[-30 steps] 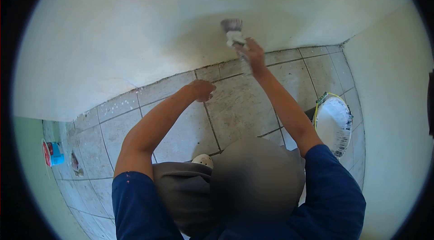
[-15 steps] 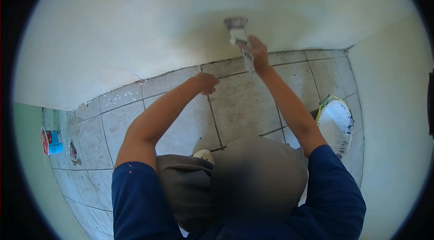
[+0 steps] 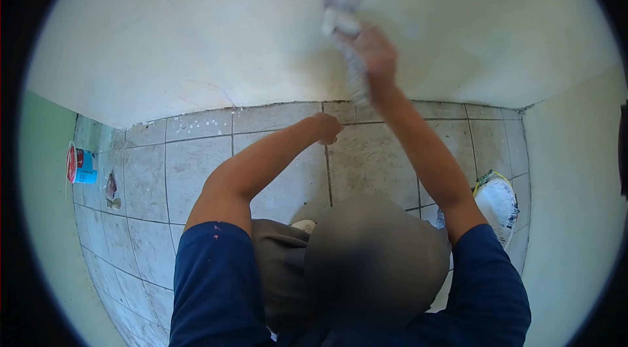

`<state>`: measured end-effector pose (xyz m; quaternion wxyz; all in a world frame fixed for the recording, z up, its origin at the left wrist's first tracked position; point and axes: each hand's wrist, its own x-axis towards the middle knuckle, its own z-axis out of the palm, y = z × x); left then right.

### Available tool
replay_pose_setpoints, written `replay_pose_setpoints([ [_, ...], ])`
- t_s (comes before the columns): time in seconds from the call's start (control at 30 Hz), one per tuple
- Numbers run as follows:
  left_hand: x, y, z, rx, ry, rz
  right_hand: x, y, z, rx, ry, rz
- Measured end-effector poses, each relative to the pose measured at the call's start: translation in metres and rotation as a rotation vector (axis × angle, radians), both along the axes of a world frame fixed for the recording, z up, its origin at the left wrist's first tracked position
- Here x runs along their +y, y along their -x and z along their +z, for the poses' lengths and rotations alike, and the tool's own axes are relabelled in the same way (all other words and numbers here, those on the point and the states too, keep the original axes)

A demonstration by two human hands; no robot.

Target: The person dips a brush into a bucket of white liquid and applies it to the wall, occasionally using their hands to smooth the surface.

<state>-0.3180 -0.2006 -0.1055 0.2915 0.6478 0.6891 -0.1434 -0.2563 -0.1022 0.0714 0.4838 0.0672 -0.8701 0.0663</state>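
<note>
My right hand is wrapped around the handle of a wide paintbrush, blurred by motion. Its bristles point up against the pale wall, and the paint-smeared handle end trails below my fist. Lower down and to the left, my left hand hangs over the tiled floor near the foot of the wall. Its fingers are curled in, and nothing shows in them.
A white paint-coated bucket with a yellow edge stands right of my right arm. By the left green wall is a red-and-blue tin, with a small dark object on the tiles beside it. Paint specks dot the floor's edge.
My right hand has carried the paintbrush higher up the wall. My left hand sits slightly farther right and lower in view, still curled. The whole view has shifted, with the floor edge lower.
</note>
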Motion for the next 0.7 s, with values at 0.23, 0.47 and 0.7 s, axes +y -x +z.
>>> replay_pose_setpoints([
  [0.23,-0.033,-0.007,0.018,0.004,0.022,0.007,-0.019,0.003,-0.080,-0.523,0.020,0.307],
  [0.47,-0.045,0.014,0.019,0.026,0.080,0.129,-0.055,0.039,0.139,0.151,0.071,0.328],
  [0.7,-0.047,0.011,0.033,0.053,0.072,0.116,-0.046,0.039,-0.055,-0.425,-0.214,0.203],
])
